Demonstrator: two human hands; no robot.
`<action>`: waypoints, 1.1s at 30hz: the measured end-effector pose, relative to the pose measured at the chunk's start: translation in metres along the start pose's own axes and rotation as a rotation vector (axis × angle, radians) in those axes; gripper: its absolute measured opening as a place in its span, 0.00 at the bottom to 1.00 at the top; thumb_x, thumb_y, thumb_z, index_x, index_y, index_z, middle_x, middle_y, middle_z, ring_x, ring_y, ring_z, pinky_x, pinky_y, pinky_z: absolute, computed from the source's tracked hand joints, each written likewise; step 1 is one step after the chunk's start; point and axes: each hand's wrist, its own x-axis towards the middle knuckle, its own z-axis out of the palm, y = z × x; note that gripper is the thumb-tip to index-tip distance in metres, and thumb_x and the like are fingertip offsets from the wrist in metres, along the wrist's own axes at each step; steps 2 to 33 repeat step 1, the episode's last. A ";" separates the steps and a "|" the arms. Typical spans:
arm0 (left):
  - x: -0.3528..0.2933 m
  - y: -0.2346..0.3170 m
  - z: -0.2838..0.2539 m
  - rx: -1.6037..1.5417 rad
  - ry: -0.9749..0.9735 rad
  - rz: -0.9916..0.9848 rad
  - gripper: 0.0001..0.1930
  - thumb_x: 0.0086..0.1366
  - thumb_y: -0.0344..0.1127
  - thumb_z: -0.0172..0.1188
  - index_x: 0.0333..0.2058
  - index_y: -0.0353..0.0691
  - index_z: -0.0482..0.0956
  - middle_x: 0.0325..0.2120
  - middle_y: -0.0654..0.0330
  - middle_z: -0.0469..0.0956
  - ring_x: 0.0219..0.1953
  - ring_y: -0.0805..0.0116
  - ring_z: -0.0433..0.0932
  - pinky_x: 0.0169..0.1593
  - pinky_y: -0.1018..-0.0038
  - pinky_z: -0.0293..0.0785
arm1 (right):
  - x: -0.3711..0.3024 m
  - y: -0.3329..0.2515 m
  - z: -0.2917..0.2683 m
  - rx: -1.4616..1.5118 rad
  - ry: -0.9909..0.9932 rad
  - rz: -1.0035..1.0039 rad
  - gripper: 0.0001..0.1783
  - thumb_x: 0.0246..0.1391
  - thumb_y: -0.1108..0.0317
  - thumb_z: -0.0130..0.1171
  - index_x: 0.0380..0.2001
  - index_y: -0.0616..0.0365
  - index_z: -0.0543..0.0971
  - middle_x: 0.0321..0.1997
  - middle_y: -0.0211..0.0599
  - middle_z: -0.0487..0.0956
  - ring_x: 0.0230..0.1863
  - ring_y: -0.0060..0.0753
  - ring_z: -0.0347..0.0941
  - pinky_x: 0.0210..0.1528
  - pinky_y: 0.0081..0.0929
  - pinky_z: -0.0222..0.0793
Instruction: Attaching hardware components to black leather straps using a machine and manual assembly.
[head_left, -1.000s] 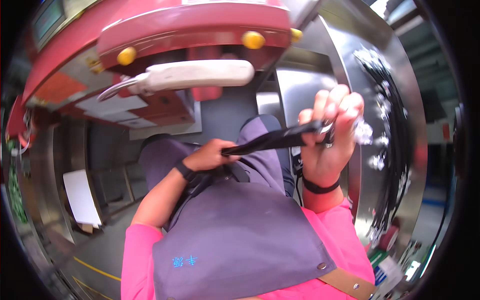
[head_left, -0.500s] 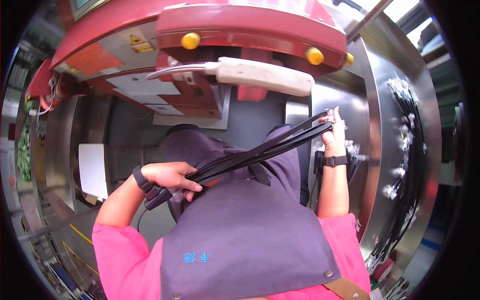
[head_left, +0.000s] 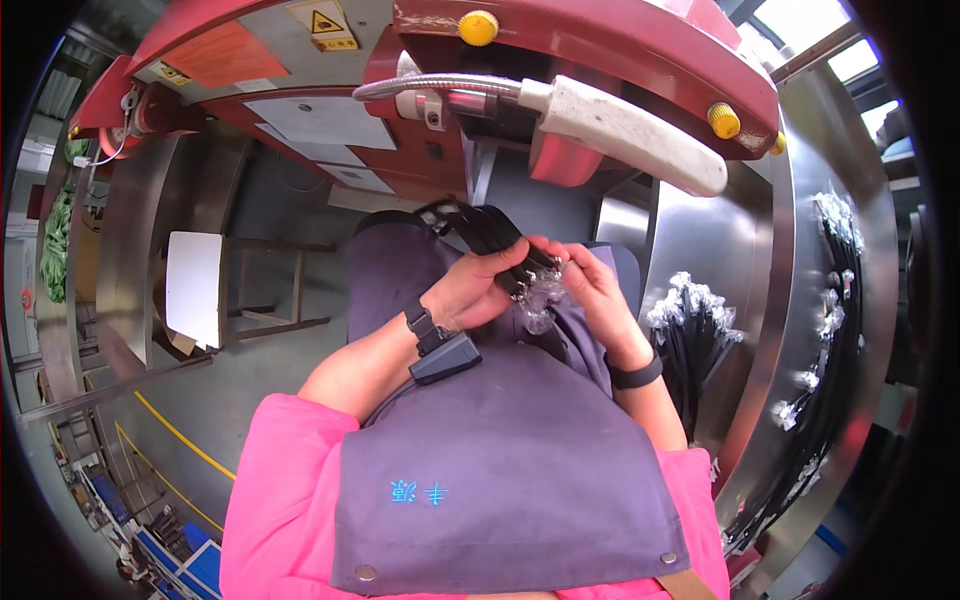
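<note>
A bundle of thin black straps point(head_left: 487, 228) lies in front of my lap, its ends carrying shiny metal pieces and crinkled clear plastic point(head_left: 537, 300). My left hand point(head_left: 472, 287) is closed round the straps close to these ends, thumb on top. Against the plastic-covered ends, the bent fingers of my right hand point(head_left: 597, 293) pinch one of them. The far part of the straps runs away from me over my thigh toward the red machine. What lies under my left palm is hidden.
Above my knees a red machine point(head_left: 620, 40) reaches out, with yellow knobs point(head_left: 478, 28) and a whitish bar point(head_left: 630, 135) on a metal hose. More straps with plastic-wrapped ends point(head_left: 695, 325) lie on the steel surface at right. A white board point(head_left: 194, 290) stands at left.
Both hands have come together in front of my lap; before, they held the straps stretched wide apart. My left hand has moved right to the plastic-covered ends, and my right hand has come inward.
</note>
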 end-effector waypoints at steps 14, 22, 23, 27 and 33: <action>0.000 0.004 0.007 -0.010 -0.032 0.040 0.12 0.66 0.36 0.55 0.44 0.36 0.74 0.48 0.49 0.74 0.55 0.57 0.71 0.61 0.62 0.64 | -0.004 -0.012 0.005 -0.018 0.006 0.045 0.22 0.60 0.57 0.55 0.53 0.55 0.71 0.46 0.35 0.76 0.45 0.24 0.72 0.50 0.21 0.67; 0.000 0.004 0.007 -0.010 -0.032 0.040 0.12 0.66 0.36 0.55 0.44 0.36 0.74 0.48 0.49 0.74 0.55 0.57 0.71 0.61 0.62 0.64 | -0.004 -0.012 0.005 -0.018 0.006 0.045 0.22 0.60 0.57 0.55 0.53 0.55 0.71 0.46 0.35 0.76 0.45 0.24 0.72 0.50 0.21 0.67; 0.000 0.004 0.007 -0.010 -0.032 0.040 0.12 0.66 0.36 0.55 0.44 0.36 0.74 0.48 0.49 0.74 0.55 0.57 0.71 0.61 0.62 0.64 | -0.004 -0.012 0.005 -0.018 0.006 0.045 0.22 0.60 0.57 0.55 0.53 0.55 0.71 0.46 0.35 0.76 0.45 0.24 0.72 0.50 0.21 0.67; 0.000 0.004 0.007 -0.010 -0.032 0.040 0.12 0.66 0.36 0.55 0.44 0.36 0.74 0.48 0.49 0.74 0.55 0.57 0.71 0.61 0.62 0.64 | -0.004 -0.012 0.005 -0.018 0.006 0.045 0.22 0.60 0.57 0.55 0.53 0.55 0.71 0.46 0.35 0.76 0.45 0.24 0.72 0.50 0.21 0.67; 0.000 0.004 0.007 -0.010 -0.032 0.040 0.12 0.66 0.36 0.55 0.44 0.36 0.74 0.48 0.49 0.74 0.55 0.57 0.71 0.61 0.62 0.64 | -0.004 -0.012 0.005 -0.018 0.006 0.045 0.22 0.60 0.57 0.55 0.53 0.55 0.71 0.46 0.35 0.76 0.45 0.24 0.72 0.50 0.21 0.67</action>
